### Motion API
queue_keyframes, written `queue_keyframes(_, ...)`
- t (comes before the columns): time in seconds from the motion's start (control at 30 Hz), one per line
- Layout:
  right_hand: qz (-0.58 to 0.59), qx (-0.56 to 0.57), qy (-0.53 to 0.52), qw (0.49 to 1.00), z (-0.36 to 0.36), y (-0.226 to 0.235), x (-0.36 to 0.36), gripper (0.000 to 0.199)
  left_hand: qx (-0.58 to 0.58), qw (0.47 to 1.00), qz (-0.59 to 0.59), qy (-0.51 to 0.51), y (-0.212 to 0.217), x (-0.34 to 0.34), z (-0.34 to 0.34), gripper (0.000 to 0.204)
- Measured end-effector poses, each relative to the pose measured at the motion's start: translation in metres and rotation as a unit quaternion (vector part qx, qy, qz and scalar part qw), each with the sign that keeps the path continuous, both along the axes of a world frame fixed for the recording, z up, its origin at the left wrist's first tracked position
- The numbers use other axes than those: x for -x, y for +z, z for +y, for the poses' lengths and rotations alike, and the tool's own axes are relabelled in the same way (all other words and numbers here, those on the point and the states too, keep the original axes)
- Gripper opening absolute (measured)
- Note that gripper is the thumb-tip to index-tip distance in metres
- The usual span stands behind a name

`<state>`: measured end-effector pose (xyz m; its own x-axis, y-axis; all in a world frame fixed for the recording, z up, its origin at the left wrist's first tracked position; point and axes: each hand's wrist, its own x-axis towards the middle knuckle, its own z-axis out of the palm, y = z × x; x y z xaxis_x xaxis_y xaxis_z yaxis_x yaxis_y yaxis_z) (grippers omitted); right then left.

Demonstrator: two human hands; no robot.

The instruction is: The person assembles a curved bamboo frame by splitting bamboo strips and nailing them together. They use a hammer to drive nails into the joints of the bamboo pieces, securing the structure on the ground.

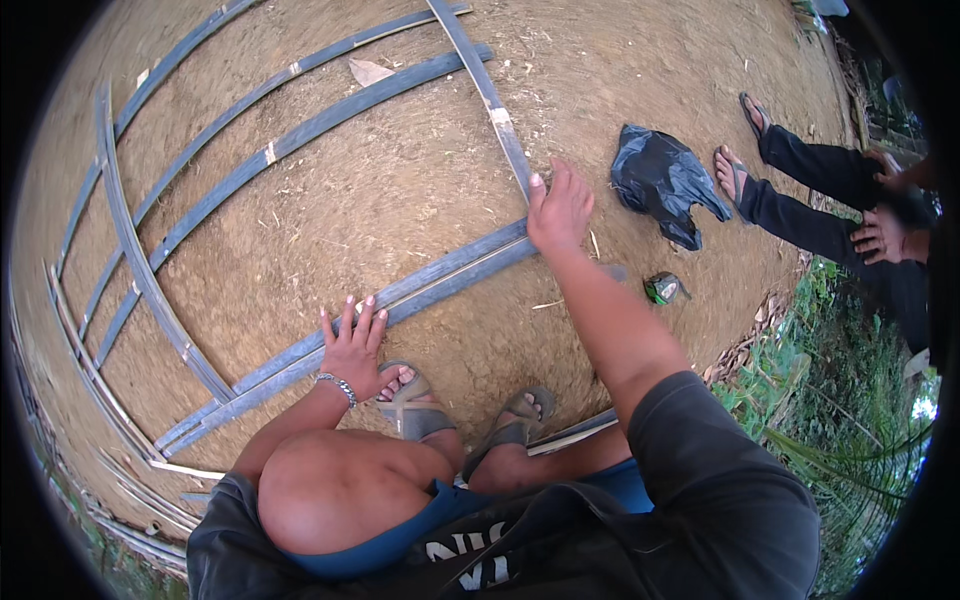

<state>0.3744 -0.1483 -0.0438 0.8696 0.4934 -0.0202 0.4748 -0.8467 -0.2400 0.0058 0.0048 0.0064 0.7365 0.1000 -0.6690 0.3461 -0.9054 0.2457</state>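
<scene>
A latticework of long dark grey slats (330, 115) lies on the ground, with pale scraped patches where some slats cross. My left hand (352, 350) lies flat on the nearest doubled slat (450, 277), fingers spread. A bracelet is on that wrist. At the slat's right end, my right hand (562, 207) rests over the corner where a crosswise slat (499, 112) meets it. Its thumb stands apart from its stretched fingers, and the palm hides the joint. Another crosswise slat (133, 245) reaches the doubled slat near its left end.
A black plastic bag (662, 180) and a small green and black tape measure (663, 288) lie right of my right arm. Further right, a person in dark trousers (810, 212) sits with legs stretched out. Loose strips (150, 500) lie at lower left; plants (830, 370) edge the right.
</scene>
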Motion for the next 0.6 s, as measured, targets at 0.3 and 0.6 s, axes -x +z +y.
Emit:
queue_keyframes(0.3, 0.044, 0.079, -0.010, 0.996, 0.0093, 0.0006, 0.0033, 0.058, 0.017, 1.000, 0.004, 0.012, -0.0039, 0.0034, 0.0007, 0.104)
queue_keyframes(0.6, 0.042, 0.111, 0.008, 0.993, 0.0104, 0.0009, 0.0003, 0.061, 0.019, 1.000, -0.013, 0.009, -0.0097, 0.0067, 0.0003, 0.102)
